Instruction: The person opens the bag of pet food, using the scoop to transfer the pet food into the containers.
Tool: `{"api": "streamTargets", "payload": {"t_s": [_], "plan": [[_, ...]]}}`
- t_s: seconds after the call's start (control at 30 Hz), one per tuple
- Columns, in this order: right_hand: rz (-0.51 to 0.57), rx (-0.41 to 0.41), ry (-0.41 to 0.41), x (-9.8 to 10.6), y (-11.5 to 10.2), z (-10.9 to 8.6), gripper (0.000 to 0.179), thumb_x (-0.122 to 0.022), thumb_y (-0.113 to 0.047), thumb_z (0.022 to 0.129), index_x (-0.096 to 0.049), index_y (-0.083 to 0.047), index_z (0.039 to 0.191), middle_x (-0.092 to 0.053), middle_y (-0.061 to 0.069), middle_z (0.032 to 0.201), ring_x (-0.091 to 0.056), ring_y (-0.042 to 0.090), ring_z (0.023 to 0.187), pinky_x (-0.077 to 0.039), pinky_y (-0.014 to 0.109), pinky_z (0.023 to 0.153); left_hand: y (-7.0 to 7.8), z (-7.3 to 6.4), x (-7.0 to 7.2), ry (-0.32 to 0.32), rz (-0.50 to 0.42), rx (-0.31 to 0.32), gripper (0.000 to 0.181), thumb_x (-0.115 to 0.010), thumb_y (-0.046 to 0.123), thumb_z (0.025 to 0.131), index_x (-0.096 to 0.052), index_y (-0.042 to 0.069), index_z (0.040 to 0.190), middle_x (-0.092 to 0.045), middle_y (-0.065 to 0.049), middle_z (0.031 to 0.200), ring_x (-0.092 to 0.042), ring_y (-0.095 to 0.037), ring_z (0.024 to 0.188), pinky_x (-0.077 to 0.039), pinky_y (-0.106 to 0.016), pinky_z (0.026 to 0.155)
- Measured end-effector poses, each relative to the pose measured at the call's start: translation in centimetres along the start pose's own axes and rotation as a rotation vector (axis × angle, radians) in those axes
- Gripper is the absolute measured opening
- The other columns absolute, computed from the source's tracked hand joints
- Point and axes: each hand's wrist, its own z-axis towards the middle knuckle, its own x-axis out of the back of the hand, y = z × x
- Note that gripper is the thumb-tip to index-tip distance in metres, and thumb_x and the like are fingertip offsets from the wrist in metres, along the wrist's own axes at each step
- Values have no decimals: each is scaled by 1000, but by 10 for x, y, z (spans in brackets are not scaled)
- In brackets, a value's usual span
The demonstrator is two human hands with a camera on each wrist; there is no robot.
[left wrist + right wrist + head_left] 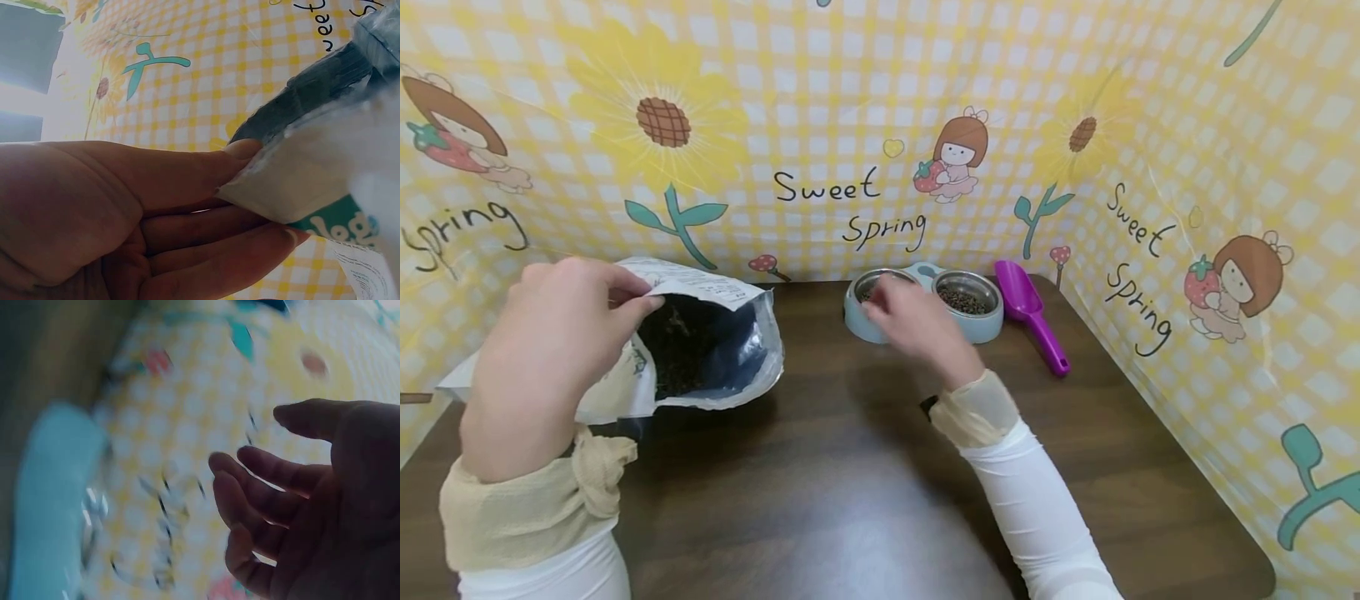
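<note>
My left hand (550, 350) pinches the rim of a white, foil-lined food bag (715, 293) between thumb and fingers. The bag's wide mouth faces right, and dark kibble shows inside. In the left wrist view the thumb (244, 149) lies on the rim, with fingers behind the white and green wall. Over the left bowl of a pale blue double pet feeder (868, 325) hovers my right hand (921, 325), hiding part of that bowl. Its fingers (250, 500) are loosely bent, thumb apart, nothing between them. Brown kibble (962, 301) lies in the feeder's right metal bowl.
A purple scoop (1033, 317) lies just right of the feeder, its handle toward me. Yellow checked sheeting (820, 100) with flowers and cartoon figures stands behind and to the sides of the brown wooden table (842, 483).
</note>
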Motion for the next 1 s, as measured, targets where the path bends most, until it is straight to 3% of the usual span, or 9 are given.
{"api": "streamTargets", "payload": {"t_s": [0.1, 0.23, 0.4, 0.6, 0.8, 0.9, 1.0], "plan": [[10, 50, -115, -14, -21, 5, 30, -56, -47, 112, -65, -18, 116, -72, -2, 101, -69, 16, 90, -58, 37, 82, 1, 1, 0, -1, -1, 2, 25, -71, 19, 104, -82, -2, 110, -81, -26, 99, -68, -55, 81, -52, -67, 74], [51, 69, -238, -13, -42, 13, 41, -51, -55, 113, -66, -18, 122, -75, -3, 112, -71, 15, 100, -59, 37, 90, 3, 1, 0, -19, -11, 8, 27, -71, 20, 104, -82, -3, 112, -81, -26, 100, -68, -54, 82, -53, -67, 74], [86, 120, -395, -15, -57, 28, 51, -48, -53, 113, -67, -11, 135, -73, 5, 126, -69, 20, 111, -57, 38, 99, 2, 0, -3, -26, -10, 12, 28, -71, 20, 104, -81, -4, 114, -81, -28, 104, -67, -58, 86, -52, -68, 76], [163, 192, -439, -38, -72, 43, 49, -47, -52, 114, -72, -11, 122, -72, 3, 108, -66, 17, 98, -54, 30, 88, 1, -1, -1, -11, 3, 21, 26, -71, 20, 104, -81, -2, 114, -80, -28, 105, -65, -62, 89, -50, -70, 78], [283, 175, -495, -48, -73, 49, 40, -53, -40, 114, -76, -9, 106, -78, 6, 95, -69, 17, 86, -52, 23, 75, 3, 1, 1, -15, 5, 22, 26, -71, 20, 104, -81, -3, 114, -80, -28, 103, -68, -56, 83, -52, -69, 75], [320, 181, -556, -52, -70, 51, 42, -51, -35, 115, -79, -5, 106, -84, 11, 98, -76, 25, 90, -59, 27, 81, 3, 1, 0, -24, 3, 29, 27, -70, 19, 104, -80, -4, 115, -80, -28, 105, -68, -57, 85, -53, -69, 76], [371, 196, -628, -54, -70, 52, 44, -49, -32, 117, -80, -2, 109, -85, 14, 101, -79, 35, 98, -64, 38, 93, 2, 0, 0, -23, 2, 28, 27, -71, 19, 104, -80, -4, 115, -80, -28, 104, -68, -59, 86, -52, -69, 76]]}}
